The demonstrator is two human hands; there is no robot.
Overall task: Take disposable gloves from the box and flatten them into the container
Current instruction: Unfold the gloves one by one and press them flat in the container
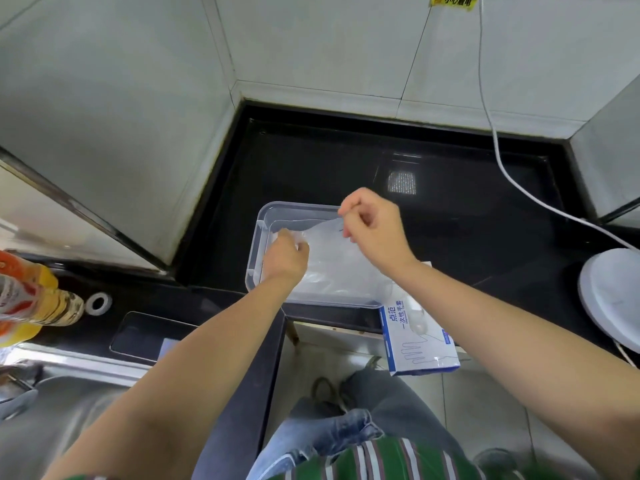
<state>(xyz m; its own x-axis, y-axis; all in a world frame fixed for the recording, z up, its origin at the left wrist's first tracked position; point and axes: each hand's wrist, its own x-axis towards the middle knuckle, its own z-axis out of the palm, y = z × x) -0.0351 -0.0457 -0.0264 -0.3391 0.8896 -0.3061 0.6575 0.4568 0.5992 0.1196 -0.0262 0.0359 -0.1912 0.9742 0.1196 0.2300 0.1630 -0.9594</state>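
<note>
A clear plastic container (263,216) sits on the black counter, near its front edge. A thin transparent glove (329,244) is stretched over the container's inside. My left hand (285,252) pinches the glove's left end low in the container. My right hand (372,226) pinches its right end a little higher, above the far right rim. The blue-and-white glove box (419,337) lies to the right of the container, overhanging the counter's front edge, with a glove poking out of its opening.
A white cable (498,161) hangs down the tiled wall across the counter's right part. A round white appliance (613,296) stands at the far right. Bottles (31,296) and a tape roll (98,302) lie at the left beside a steel sink (69,393).
</note>
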